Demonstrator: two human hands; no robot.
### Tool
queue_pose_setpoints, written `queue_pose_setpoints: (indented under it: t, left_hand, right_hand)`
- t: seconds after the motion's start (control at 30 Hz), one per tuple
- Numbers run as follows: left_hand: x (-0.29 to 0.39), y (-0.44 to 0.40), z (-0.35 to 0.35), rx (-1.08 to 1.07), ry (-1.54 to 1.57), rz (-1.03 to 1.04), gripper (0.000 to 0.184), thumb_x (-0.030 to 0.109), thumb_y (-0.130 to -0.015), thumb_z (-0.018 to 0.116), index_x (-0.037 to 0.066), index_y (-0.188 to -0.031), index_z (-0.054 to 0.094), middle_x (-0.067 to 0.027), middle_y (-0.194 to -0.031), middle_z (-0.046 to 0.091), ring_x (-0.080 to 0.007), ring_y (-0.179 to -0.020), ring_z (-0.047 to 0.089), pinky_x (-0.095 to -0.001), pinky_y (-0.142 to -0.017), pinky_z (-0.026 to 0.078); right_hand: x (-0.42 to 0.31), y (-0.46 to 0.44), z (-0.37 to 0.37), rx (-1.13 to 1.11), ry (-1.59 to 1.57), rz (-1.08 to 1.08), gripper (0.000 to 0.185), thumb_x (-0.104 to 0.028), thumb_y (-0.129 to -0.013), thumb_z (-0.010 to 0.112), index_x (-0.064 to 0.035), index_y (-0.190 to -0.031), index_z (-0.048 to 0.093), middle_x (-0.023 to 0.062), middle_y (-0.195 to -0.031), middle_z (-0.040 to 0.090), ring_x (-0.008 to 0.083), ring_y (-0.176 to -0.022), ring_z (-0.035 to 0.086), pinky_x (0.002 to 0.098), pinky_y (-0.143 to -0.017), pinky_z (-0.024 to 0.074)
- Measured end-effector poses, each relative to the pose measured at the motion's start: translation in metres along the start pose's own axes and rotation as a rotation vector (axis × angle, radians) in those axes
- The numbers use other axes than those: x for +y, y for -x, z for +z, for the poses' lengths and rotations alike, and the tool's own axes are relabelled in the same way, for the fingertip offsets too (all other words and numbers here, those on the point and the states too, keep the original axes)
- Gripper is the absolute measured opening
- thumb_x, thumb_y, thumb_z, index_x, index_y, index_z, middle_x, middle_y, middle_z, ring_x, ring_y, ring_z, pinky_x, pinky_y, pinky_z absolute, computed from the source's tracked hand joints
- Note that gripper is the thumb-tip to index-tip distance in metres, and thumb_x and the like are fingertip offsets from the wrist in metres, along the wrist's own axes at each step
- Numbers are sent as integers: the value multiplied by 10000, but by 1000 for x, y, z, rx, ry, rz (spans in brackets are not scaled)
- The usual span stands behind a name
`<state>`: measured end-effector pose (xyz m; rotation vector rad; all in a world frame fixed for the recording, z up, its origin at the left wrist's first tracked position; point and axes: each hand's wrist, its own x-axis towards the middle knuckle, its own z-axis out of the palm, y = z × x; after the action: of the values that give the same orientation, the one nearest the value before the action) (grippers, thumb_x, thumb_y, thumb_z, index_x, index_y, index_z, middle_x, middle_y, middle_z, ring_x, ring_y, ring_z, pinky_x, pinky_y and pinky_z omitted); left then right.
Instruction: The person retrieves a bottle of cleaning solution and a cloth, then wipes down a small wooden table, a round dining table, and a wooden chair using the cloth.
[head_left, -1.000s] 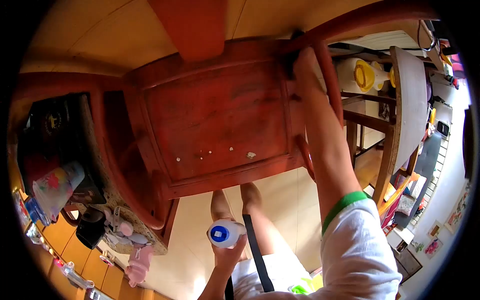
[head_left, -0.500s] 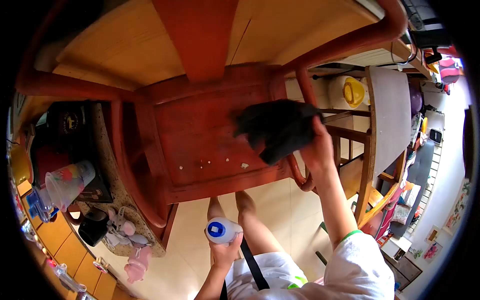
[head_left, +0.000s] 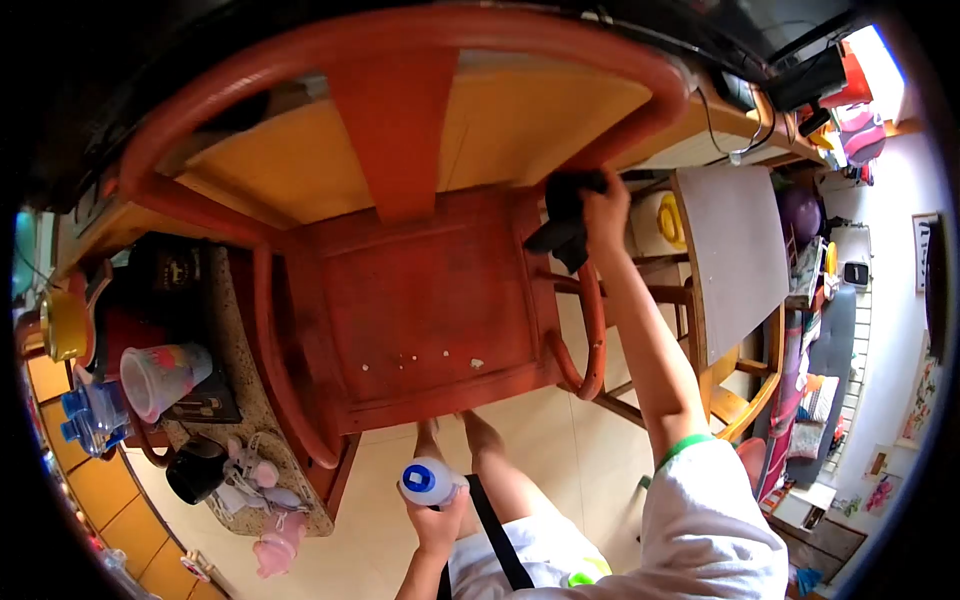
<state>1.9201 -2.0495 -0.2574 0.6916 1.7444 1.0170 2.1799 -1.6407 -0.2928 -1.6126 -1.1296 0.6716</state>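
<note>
A red wooden armchair (head_left: pixel 410 290) stands in front of me, with a few pale chips on its seat. My right hand (head_left: pixel 606 218) reaches forward, fingers closed round a crumpled black cloth (head_left: pixel 566 222). The cloth lies against the right armrest, near where it meets the backrest; the hand covers part of it. Low down, close to my legs, my left hand (head_left: pixel 440 518) is wrapped round a white bottle (head_left: pixel 432 480) with a blue top. The bottle is apart from the chair.
On the left, a stone-topped surface (head_left: pixel 235 340) holds a clear plastic cup (head_left: pixel 165 380), a black mug (head_left: pixel 195 472) and pink items (head_left: pixel 278 545). At right stands a wooden chair with a grey top (head_left: pixel 735 255), and behind it a yellow-and-white container (head_left: pixel 670 222).
My right hand has carried the black cloth from above the seat's right side forward to the right armrest. The left hand still holds the bottle. My view has shifted, showing more of the backrest.
</note>
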Motion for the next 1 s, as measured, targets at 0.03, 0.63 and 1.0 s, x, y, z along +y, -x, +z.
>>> queue_pose_setpoints:
  t: [0.03,0.63,1.0]
  left_hand:
    - [4,2,-1,-6,-32,22,559,119,-691,799,42,-1127,457,-73,-1008,566,-192,-916,571,-341,-840,467]
    - [-17,30,-12,86,-87,4,660,125,-704,824,16,-1187,388,-99,-1057,576,-177,-911,603,-328,-788,508]
    - [-14,33,-31,229,108,-76,540,169,-760,790,8,-1123,424,-86,-1013,591,-167,-911,605,-325,-820,492]
  right_hand:
    - [-16,-3,-7,35,-185,31,409,86,-814,522,-20,-1205,583,92,-1108,623,218,-1028,575,306,-901,438]
    - [-252,80,146,-201,153,-1160,456,88,-683,595,-42,-1120,588,149,-1160,586,355,-1131,516,422,-942,380]
    - [-240,150,317,-371,138,-1782,404,-76,-789,587,-115,-1188,548,56,-1210,584,194,-1088,578,344,-1063,344]
